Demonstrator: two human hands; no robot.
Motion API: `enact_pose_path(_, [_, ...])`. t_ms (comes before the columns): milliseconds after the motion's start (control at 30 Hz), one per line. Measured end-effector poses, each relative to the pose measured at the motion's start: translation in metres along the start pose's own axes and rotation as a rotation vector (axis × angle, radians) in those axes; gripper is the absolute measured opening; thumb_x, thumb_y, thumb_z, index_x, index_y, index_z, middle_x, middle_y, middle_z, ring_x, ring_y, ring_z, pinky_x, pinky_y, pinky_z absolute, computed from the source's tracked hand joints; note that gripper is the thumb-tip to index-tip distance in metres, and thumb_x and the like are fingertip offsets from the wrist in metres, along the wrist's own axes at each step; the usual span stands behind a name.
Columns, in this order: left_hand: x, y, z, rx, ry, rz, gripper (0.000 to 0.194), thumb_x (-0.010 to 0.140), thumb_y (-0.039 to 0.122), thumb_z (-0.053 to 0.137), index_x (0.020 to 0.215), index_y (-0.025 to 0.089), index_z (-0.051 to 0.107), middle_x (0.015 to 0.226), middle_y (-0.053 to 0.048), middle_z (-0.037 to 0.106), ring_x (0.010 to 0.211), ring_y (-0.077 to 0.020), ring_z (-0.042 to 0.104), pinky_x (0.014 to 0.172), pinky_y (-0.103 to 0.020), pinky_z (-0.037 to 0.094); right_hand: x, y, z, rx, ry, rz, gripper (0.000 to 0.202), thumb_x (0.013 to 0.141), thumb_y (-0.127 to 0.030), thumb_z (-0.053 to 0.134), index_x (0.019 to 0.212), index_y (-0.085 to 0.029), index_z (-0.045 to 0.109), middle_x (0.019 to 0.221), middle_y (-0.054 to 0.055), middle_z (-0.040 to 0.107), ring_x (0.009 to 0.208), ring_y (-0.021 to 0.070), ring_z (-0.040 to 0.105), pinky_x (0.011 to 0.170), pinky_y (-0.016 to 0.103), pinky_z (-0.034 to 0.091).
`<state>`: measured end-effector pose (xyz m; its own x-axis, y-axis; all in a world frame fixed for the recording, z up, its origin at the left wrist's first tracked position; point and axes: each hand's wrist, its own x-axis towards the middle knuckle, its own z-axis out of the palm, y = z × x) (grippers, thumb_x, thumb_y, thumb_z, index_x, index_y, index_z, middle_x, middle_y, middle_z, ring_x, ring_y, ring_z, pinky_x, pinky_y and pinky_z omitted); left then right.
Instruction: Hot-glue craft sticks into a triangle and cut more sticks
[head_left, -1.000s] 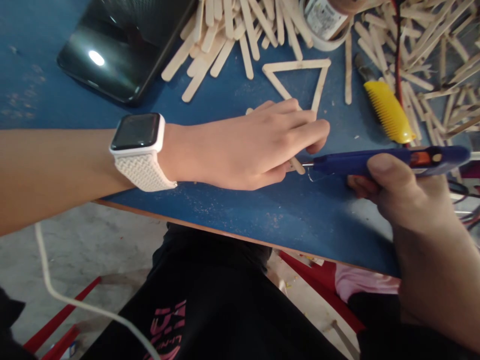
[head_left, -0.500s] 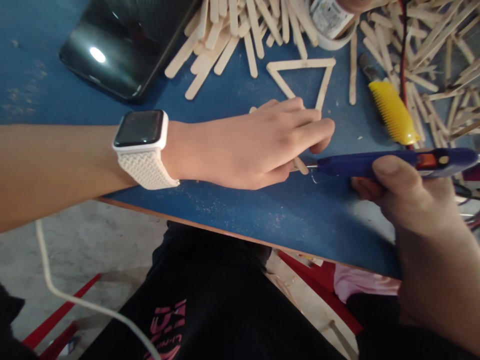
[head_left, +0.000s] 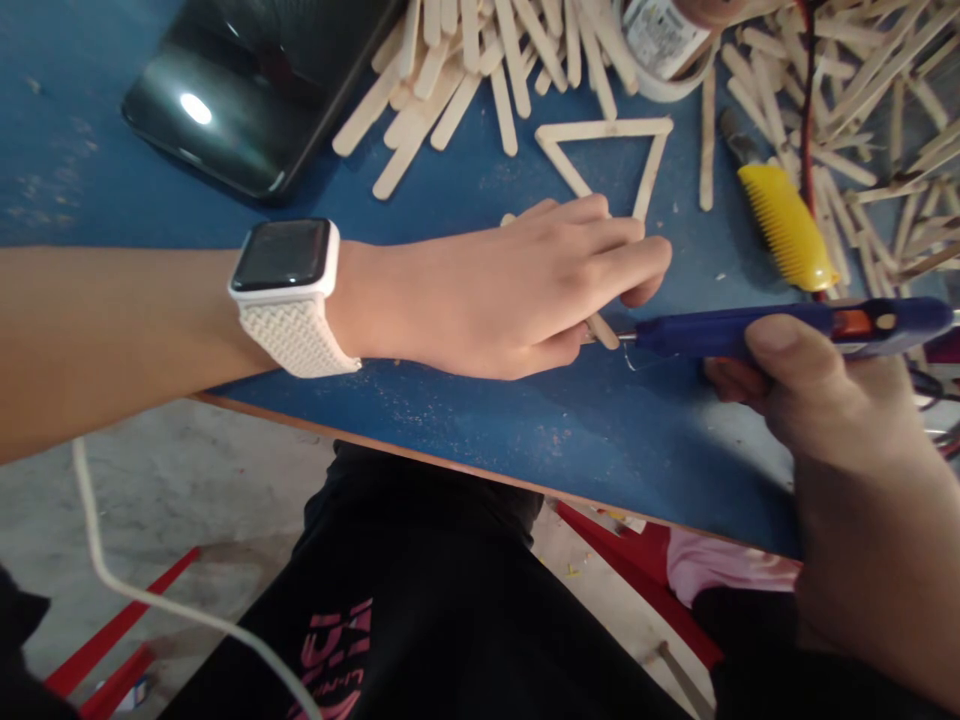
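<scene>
On the blue surface [head_left: 465,400], the left hand [head_left: 495,290] lay flat, its fingers [head_left: 637,262] pressed together on a wooden stick [head_left: 602,331] whose end showed below them. The right hand [head_left: 832,420] was curled around a blue glue gun [head_left: 780,328], nozzle touching that stick end. A stick triangle [head_left: 600,150] lay just beyond, near a yellow cutter [head_left: 784,225] and a dark phone [head_left: 240,90].

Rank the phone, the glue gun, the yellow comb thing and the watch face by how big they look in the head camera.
1. Phone, partly cut off by the picture's edge.
2. Glue gun.
3. Yellow tool and watch face: too alike to rank.
</scene>
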<state>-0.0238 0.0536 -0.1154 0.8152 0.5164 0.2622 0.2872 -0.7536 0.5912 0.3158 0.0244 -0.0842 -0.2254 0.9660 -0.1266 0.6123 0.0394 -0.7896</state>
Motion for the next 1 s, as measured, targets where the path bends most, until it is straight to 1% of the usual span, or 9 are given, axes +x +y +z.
enact_pose_path(100, [-0.0004,-0.0004,0.0,0.003,0.004,0.005,0.03,0.119,0.02,0.045,0.145,0.024,0.06,0.152,-0.01,0.069,0.141,-0.0337,0.065,0.122,-0.053,0.056,-0.0008,-0.0019,0.0019,0.01,0.011,0.004,0.075,0.099,-0.091,0.085,0.07,-0.028,0.057,0.059,-0.005,0.055,0.052,0.0161,0.053,0.05,0.033,0.045])
enact_pose_path(200, [-0.0007,0.0003,0.0,0.014,0.006,0.013,0.028,0.12,0.018,0.048,0.145,0.022,0.06,0.152,-0.01,0.069,0.139,-0.0324,0.065,0.12,-0.051,0.056,-0.0007,-0.004,0.0031,0.017,0.039,0.017,0.077,0.097,-0.094,0.085,0.07,-0.028,0.059,0.06,-0.005,0.056,0.053,0.0153,0.054,0.05,0.032,0.044])
enact_pose_path(300, [-0.0005,0.001,-0.0001,0.022,0.011,0.022,0.029,0.119,0.015,0.048,0.145,0.02,0.06,0.152,-0.01,0.069,0.138,-0.0322,0.065,0.12,-0.05,0.056,0.0008,-0.0042,0.0027,0.042,0.011,0.0,0.077,0.096,-0.093,0.088,0.068,-0.027,0.059,0.058,-0.005,0.057,0.051,0.0145,0.054,0.048,0.032,0.044])
enact_pose_path(400, [0.0,0.0009,-0.0001,0.02,0.016,0.025,0.028,0.119,0.017,0.048,0.144,0.02,0.061,0.15,-0.011,0.07,0.138,-0.0329,0.065,0.121,-0.05,0.056,0.0012,-0.0041,0.003,0.043,0.009,-0.002,0.077,0.095,-0.092,0.089,0.068,-0.027,0.059,0.058,-0.005,0.058,0.051,0.0148,0.055,0.047,0.031,0.044])
enact_pose_path(500, [0.0003,0.0005,0.0002,0.022,0.003,0.002,0.029,0.119,0.018,0.047,0.143,0.024,0.06,0.152,-0.01,0.07,0.14,-0.0334,0.066,0.121,-0.051,0.056,-0.0002,-0.0059,0.0054,0.023,0.031,0.027,0.076,0.096,-0.093,0.086,0.068,-0.028,0.058,0.059,-0.004,0.057,0.052,0.0158,0.055,0.046,0.03,0.044])
enact_pose_path(567, [0.0005,0.0008,0.0002,0.024,-0.003,-0.015,0.029,0.119,0.02,0.046,0.143,0.027,0.06,0.153,-0.009,0.07,0.142,-0.0334,0.066,0.122,-0.051,0.056,-0.0009,-0.0072,0.007,0.025,0.041,0.03,0.074,0.098,-0.09,0.085,0.069,-0.029,0.058,0.058,-0.004,0.057,0.051,0.0164,0.055,0.046,0.031,0.044])
enact_pose_path(733, [0.001,0.0026,-0.0011,0.036,-0.016,-0.028,0.027,0.119,0.02,0.051,0.144,0.025,0.061,0.153,-0.01,0.071,0.142,-0.0336,0.067,0.121,-0.051,0.059,-0.0004,-0.0064,0.0068,0.016,0.028,0.012,0.073,0.101,-0.089,0.083,0.069,-0.029,0.057,0.058,-0.005,0.057,0.049,0.0163,0.056,0.048,0.03,0.044])
enact_pose_path(900, [0.0009,0.0019,-0.0013,0.027,-0.005,0.0,0.031,0.117,0.015,0.045,0.142,0.024,0.06,0.152,-0.009,0.072,0.143,-0.0327,0.067,0.122,-0.051,0.057,-0.0003,-0.0021,0.0042,0.036,0.003,0.013,0.074,0.102,-0.086,0.084,0.067,-0.027,0.058,0.058,-0.005,0.058,0.051,0.0156,0.057,0.052,0.031,0.047])
enact_pose_path(1000, [0.0012,0.0011,-0.0005,0.027,-0.001,-0.007,0.031,0.117,0.015,0.045,0.143,0.024,0.06,0.152,-0.009,0.072,0.142,-0.0327,0.067,0.123,-0.051,0.057,0.0011,-0.0018,0.0038,0.043,-0.007,0.011,0.073,0.103,-0.084,0.084,0.066,-0.027,0.059,0.057,-0.005,0.058,0.05,0.0163,0.057,0.05,0.031,0.046])
